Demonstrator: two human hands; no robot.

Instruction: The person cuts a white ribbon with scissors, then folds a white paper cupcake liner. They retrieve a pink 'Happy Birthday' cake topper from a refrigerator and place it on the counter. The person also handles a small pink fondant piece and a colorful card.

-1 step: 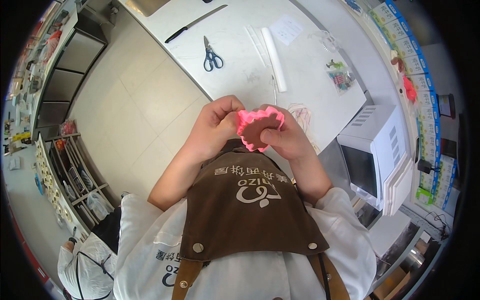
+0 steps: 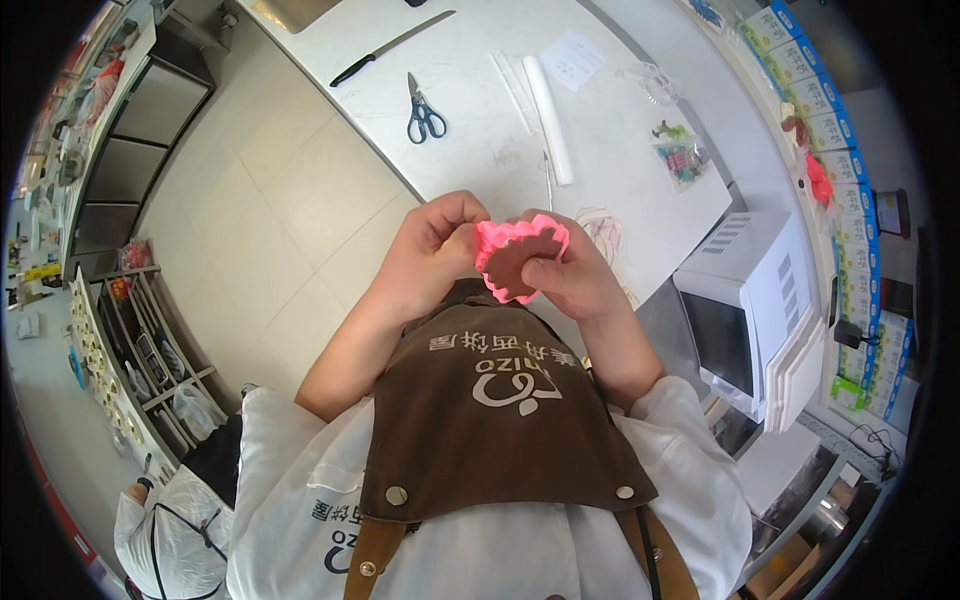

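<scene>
In front of my apron, both hands hold a small round piece with a pink wavy rim and a flat brown face (image 2: pixel 508 262). Whether it is a cutter, a mould or a frilled decoration, I cannot tell. My left hand (image 2: pixel 440 240) is closed, with its thumb and bent index finger at the pink rim's left edge. My right hand (image 2: pixel 572 275) grips the other side, thumb pressed on the brown face and fingers hidden behind. Beyond them on the white table (image 2: pixel 465 165) lie scissors (image 2: pixel 424 118) and a thin pointed tool (image 2: pixel 548 180).
A long knife (image 2: pixel 390 48), a white rolling pin (image 2: pixel 547 120), a clear strip (image 2: pixel 512 88) and a paper sheet (image 2: pixel 572 60) lie farther back. To the right are a small bag (image 2: pixel 682 160) and a white microwave (image 2: pixel 745 300). Another person (image 2: pixel 175 535) is at lower left.
</scene>
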